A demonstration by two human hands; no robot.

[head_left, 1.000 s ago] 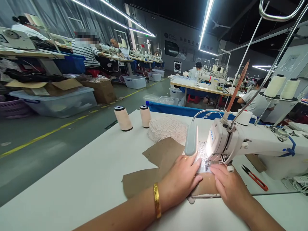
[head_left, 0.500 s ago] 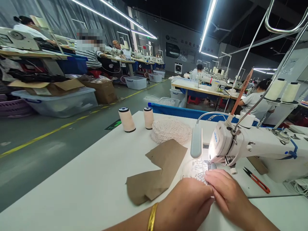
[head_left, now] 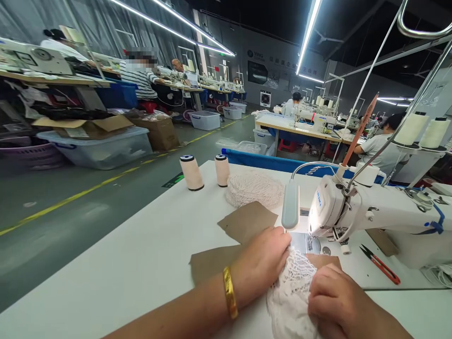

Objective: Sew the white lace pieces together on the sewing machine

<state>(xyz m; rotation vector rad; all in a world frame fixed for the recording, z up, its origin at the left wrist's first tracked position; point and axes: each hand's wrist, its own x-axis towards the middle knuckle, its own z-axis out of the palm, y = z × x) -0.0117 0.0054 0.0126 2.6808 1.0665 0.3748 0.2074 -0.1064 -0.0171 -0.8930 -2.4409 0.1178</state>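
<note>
White lace fabric [head_left: 293, 282] lies on the table in front of the sewing machine [head_left: 323, 207], below its needle area. My left hand [head_left: 266, 256], with a gold bangle at the wrist, is closed on the lace's upper left edge near the lamp. On the right side of the lace, my right hand [head_left: 337, 296] grips it with curled fingers. Brown flat pieces [head_left: 250, 221] lie left of the machine, partly under my left forearm. Another brown piece [head_left: 332, 260] shows behind my right hand. The fingertips of both hands are partly hidden.
A heap of lace [head_left: 254, 188] sits behind the brown pieces, beside two thread cones [head_left: 192, 173]. A small lamp [head_left: 290, 205] hangs left of the needle. Red-handled thread snips [head_left: 381, 266] lie at the right. Co-workers sit at other machines farther off.
The lace has come away from the needle towards me and now spreads between my hands. My left hand moved up and left; my right hand moved down, apart from it.
</note>
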